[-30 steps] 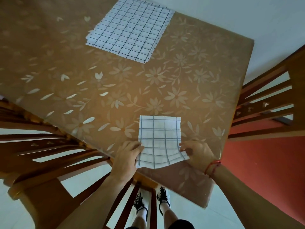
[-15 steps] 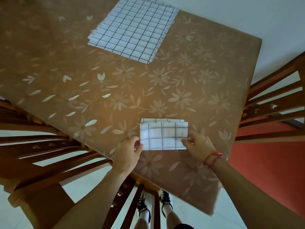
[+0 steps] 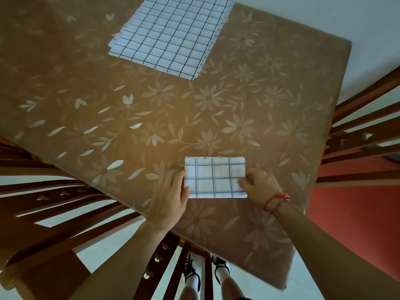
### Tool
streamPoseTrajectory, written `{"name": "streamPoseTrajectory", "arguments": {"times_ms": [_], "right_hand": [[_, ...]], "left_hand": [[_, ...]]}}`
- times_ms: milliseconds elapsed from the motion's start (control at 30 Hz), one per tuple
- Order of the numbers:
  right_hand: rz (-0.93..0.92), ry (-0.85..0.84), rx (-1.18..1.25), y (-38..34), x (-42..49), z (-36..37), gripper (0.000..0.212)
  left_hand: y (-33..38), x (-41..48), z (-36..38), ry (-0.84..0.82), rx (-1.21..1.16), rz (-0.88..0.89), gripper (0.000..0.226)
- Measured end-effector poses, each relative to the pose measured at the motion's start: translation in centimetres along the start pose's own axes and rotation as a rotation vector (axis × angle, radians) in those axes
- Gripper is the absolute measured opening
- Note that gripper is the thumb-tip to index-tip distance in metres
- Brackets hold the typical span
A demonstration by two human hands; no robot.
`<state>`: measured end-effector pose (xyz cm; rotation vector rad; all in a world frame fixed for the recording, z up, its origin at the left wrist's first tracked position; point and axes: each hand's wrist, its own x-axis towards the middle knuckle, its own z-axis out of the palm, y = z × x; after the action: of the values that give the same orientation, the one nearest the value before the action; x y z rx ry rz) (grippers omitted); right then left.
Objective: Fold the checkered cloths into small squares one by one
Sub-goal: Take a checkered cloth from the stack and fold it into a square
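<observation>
Left hand [image 3: 171, 198] rests flat against folded cloth [image 3: 214, 178]; right hand [image 3: 260, 188] pinches its edge.

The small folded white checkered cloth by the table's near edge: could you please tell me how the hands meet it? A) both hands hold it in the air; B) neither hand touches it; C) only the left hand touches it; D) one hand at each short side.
D: the left hand touches the left side of the small folded white checkered cloth, and the right hand pinches its right side.
</observation>
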<state>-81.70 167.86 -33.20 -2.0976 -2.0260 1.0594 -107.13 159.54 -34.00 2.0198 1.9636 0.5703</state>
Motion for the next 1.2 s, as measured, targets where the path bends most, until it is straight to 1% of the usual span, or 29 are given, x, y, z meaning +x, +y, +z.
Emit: {"name": "streamPoseTrajectory", "arguments": {"times_ms": [100, 167, 267, 367, 433, 533, 567, 600, 633, 667, 700, 733, 800, 833, 900, 1033, 1200], "right_hand": [[0.001, 0.001, -0.014, 0.1, 0.3, 0.1, 0.014], [0.01, -0.005, -0.022, 0.1, 0.4, 0.1, 0.015], [0.024, -0.022, -0.031, 0.0, 0.6, 0.1, 0.014], [-0.005, -0.013, -0.035, 0.2, 0.8, 0.2, 0.015], [-0.018, -0.02, -0.041, 0.1, 0.8, 0.2, 0.015], [0.014, -0.005, -0.055, -0.4, 0.2, -0.4, 0.014], [0.029, 0.044, -0.079, -0.8, -0.2, -0.7, 0.017], [0.03, 0.133, -0.119, -1.3, -0.7, -1.0, 0.02], [-0.009, 0.251, -0.161, -1.9, -1.3, -1.0, 0.023], [-0.105, 0.363, -0.19, -2.6, -1.8, -0.8, 0.025], [-0.237, 0.436, -0.208, -3.6, -2.3, -0.2, 0.028], [-0.361, 0.447, -0.228, -4.6, -2.7, 0.7, 0.032], [-0.516, 0.318, -0.32, -6.0, -2.9, 3.4, 0.044], [-0.555, 0.248, -0.364, -6.7, -2.9, 4.7, 0.049], [-0.599, 0.183, -0.415, -7.6, -2.2, 6.9, 0.055], [-0.588, 0.154, -0.467, -7.6, -0.6, 8.7, 0.061], [-0.551, 0.099, -0.53, -6.4, 0.3, 8.9, 0.065]], "left_hand": [[-0.2, 0.5, 0.2, -0.077, 0.156, 0.124, 0.049], [-0.7, 1.0, 0.5, -0.136, 0.233, 0.18, 0.053], [-1.2, 1.6, 0.7, -0.203, 0.265, 0.154, 0.052], [-1.6, 1.6, 1.1, -0.254, 0.285, 0.143, 0.055], [-2.0, 1.5, 1.4, -0.275, 0.289, 0.157, 0.056], [-2.4, 1.5, 1.6, -0.288, 0.285, 0.171, 0.056], [-2.5, 1.5, 1.7, -0.288, 0.288, 0.174, 0.056], [-2.6, 1.5, 1.7, -0.289, 0.294, 0.178, 0.056], [-2.7, 1.5, 1.7, -0.288, 0.301, 0.184, 0.056], [-2.8, 1.5, 1.7, -0.287, 0.31, 0.189, 0.056], [-2.9, 1.5, 1.7, -0.287, 0.318, 0.194, 0.056], [-2.9, 1.5, 1.7, -0.29, 0.323, 0.196, 0.056], [-2.9, 1.6, 1.7, -0.289, 0.327, 0.197, 0.056], [-2.9, 1.6, 1.8, -0.284, 0.33, 0.2, 0.056], [-3.0, 1.6, 1.9, -0.272, 0.336, 0.214, 0.056], [-3.3, 1.4, 2.2, -0.253, 0.33, 0.234, 0.057], [-3.2, 1.4, 2.1, -0.228, 0.341, 0.24, 0.055]]}}
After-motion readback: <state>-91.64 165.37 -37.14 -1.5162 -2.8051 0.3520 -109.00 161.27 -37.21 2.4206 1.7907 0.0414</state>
